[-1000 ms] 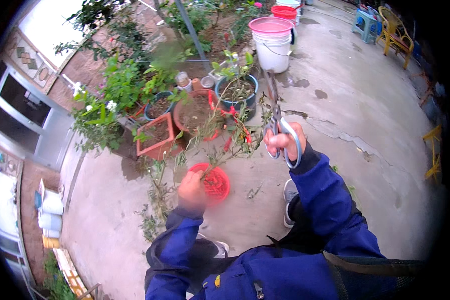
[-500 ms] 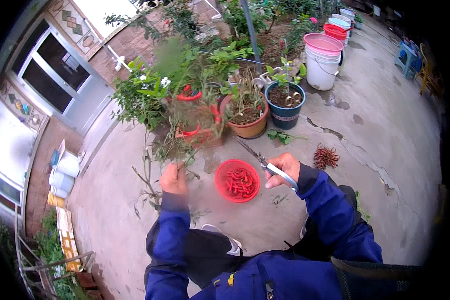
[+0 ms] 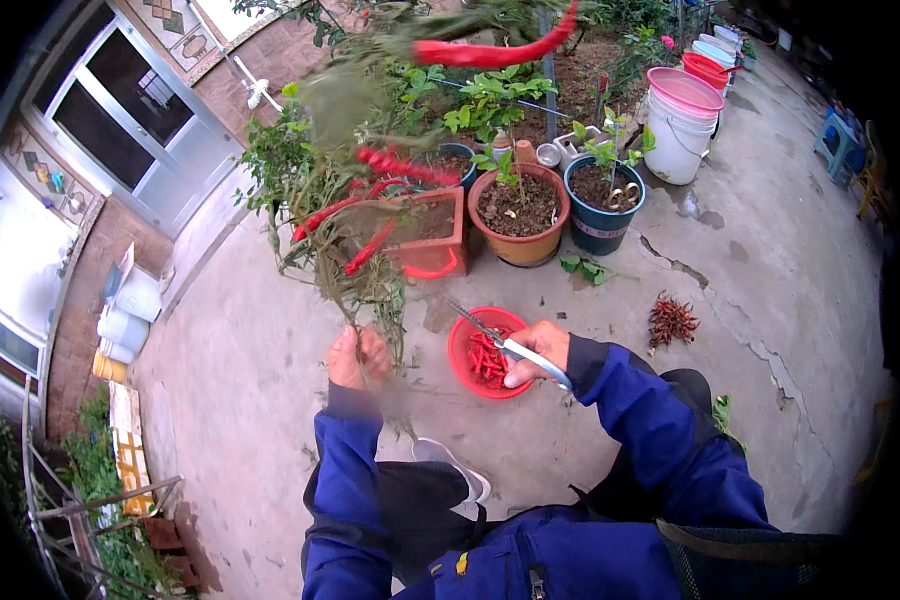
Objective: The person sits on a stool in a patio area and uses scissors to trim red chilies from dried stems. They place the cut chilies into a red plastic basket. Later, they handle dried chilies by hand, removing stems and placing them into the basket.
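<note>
Holding one bunch of leafy stems (image 3: 355, 285) upright on the left, the person has the fingers of the left hand (image 3: 358, 358) clamped around the lower end. From where I stand, at least five long red peppers (image 3: 500, 53) hang on it, one right at the top; the leaves there are too blurred to count more.

The right hand (image 3: 542, 352) has its fingers wrapped around the pale handles of one pair of scissors (image 3: 511, 348), whose blades point up and leftward across the far part of one red basin (image 3: 458, 365). I can't tell whether they touch it. The basin stands on the concrete ground (image 3: 590, 440), between the hands and a little ahead, with a pile of cut peppers (image 3: 486, 362) in it, too many to count.

Off to the right lies one heap of small dark red peppers (image 3: 672, 321), and nearer the pots one green sprig (image 3: 585, 268).

Three planters line up ahead: one square clay planter (image 3: 459, 228), one round orange pot (image 3: 523, 248) and one dark teal pot (image 3: 598, 240), the last two with one young plant each. Beyond stands one white bucket (image 3: 675, 140), topped by one pink basin (image 3: 685, 92).
</note>
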The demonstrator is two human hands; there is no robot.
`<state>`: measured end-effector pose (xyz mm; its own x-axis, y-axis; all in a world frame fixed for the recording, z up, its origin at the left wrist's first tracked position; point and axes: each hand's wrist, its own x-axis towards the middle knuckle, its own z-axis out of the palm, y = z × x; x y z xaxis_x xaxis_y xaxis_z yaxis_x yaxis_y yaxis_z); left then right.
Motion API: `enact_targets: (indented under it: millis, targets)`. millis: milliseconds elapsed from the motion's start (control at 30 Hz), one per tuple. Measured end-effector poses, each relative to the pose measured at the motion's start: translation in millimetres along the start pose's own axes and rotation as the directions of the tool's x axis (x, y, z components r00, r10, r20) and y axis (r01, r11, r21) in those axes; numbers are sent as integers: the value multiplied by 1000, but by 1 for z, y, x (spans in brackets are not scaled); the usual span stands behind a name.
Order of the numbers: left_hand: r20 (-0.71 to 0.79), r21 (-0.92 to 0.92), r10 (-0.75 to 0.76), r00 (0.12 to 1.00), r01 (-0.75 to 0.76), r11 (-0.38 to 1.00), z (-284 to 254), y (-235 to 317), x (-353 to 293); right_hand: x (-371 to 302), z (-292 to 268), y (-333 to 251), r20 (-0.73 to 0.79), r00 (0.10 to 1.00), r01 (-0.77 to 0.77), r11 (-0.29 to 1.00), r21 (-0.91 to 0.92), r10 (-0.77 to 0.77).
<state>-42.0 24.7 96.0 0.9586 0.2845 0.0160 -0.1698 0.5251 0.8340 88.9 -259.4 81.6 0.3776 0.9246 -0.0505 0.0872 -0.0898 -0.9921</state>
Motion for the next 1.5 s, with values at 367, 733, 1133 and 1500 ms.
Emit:
enact_targets:
  millis: [367,733,1133,1500]
  targets:
    - [99,-166,-151,984,165,972,7,-28,6,32,19,31,-116,976,-170,976,140,186]
    - [-4,110,-163,987,162,981,23,-42,11,27,19,26,-113,983,-107,948,300,147]
    - [-187,211,-121,975,160,964,24,-46,13,26,26,39,-56,998,-3,970,242,17]
    - [-152,667,75,985,47,744,29,-60,10,22,28,17,0,974,-210,900,383,227]
